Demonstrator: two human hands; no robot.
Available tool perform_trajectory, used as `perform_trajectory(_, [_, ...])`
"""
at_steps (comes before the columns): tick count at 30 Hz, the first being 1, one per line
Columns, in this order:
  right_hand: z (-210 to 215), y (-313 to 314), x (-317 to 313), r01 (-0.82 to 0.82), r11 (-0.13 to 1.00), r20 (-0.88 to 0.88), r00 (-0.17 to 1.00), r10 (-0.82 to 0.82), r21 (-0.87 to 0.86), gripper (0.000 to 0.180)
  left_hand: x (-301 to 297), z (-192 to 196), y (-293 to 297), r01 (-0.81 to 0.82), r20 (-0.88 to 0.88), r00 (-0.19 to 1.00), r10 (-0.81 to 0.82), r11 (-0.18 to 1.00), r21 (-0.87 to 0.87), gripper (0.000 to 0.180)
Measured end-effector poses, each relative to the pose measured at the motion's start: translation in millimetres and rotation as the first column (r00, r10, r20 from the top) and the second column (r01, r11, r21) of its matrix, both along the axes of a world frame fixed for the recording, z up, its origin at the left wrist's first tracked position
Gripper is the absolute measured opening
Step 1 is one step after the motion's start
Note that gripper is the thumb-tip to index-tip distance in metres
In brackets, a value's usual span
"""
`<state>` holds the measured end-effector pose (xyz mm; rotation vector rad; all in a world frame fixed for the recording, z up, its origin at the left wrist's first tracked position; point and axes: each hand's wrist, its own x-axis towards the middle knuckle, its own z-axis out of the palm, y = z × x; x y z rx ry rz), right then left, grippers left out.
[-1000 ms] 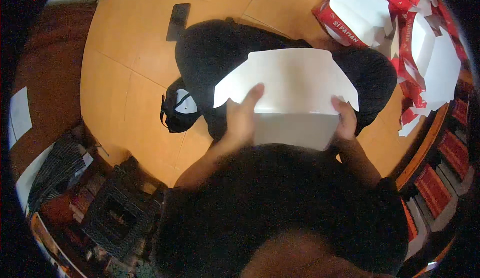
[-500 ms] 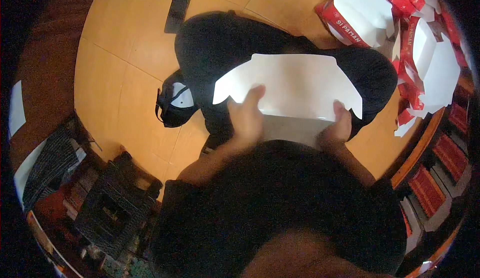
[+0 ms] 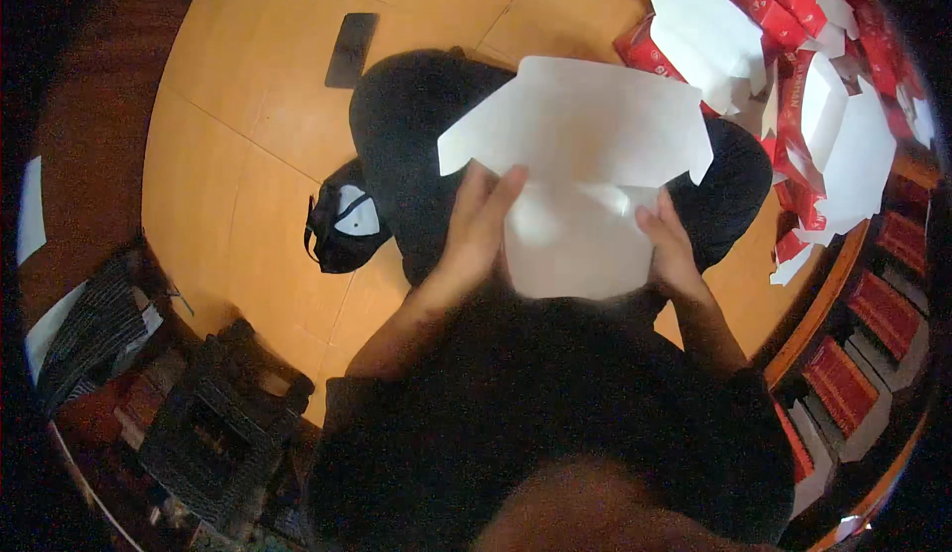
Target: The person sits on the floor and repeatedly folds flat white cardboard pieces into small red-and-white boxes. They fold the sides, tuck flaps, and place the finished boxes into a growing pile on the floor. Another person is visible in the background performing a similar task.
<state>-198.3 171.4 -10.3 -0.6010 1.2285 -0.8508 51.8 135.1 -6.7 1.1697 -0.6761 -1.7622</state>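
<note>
Over my lap I hold a white cardboard food box [image 3: 585, 240], its inside facing up and its wide lid flap [image 3: 595, 116] standing out on the far side. My left hand [image 3: 480, 220] grips the left wall, thumb over the edge and fingers behind. On the opposite wall, my right hand [image 3: 669, 245] is closed in the same way. The box's outer face and base are hidden.
Red and white food boxes [image 3: 709, 46] lie heaped on the floor at the far right. A dark phone [image 3: 352, 50] and a black cap [image 3: 349, 220] rest on the left. A dark chair-like object [image 3: 223, 433] stands at lower left.
The box has tilted so that more of its inside shows, with the lid flap shifted farther away. Both hands still hold its sides. The view has also shifted slightly.
</note>
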Motion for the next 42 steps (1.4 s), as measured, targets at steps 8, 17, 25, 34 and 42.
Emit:
perform_trajectory(8, [33.2, -38.1, -50.5, 0.459, 0.887, -0.01, 0.888, -0.46, -0.043, 0.065, -2.8, -4.1, -35.2, 0.098, 0.096, 0.992, -0.081, 0.976, -0.195, 0.077])
perform_trajectory(17, [113.8, -93.4, -242.5, 0.846, 0.507, 0.066, 0.523, -0.85, -0.165, 0.071, -6.4, 33.0, -104.6, 0.133, 0.15, 0.985, -0.083, 0.921, -0.366, 0.05])
perform_trajectory(25, [5.3, -102.2, -86.6, 0.258, 0.78, -0.493, 0.652, -0.576, -0.57, 0.036, 33.5, 26.0, -135.2, 0.352, 0.504, 0.858, -0.102, 0.831, -0.431, 0.025])
perform_trajectory(34, [-136.4, -376.2, 40.4, -0.791, 0.371, -0.866, 0.494, -0.082, -0.486, 0.036, 25.9, 3.0, -160.2, 0.507, 0.515, 0.815, -0.265, 0.755, -0.415, 0.024])
perform_trajectory(42, [-197.2, -503.2, 95.2, -0.966, 0.254, -0.994, 0.072, 0.078, -0.05, 0.051, 26.6, -15.3, -184.6, 0.485, 0.409, 0.838, -0.361, 0.835, -0.258, 0.027])
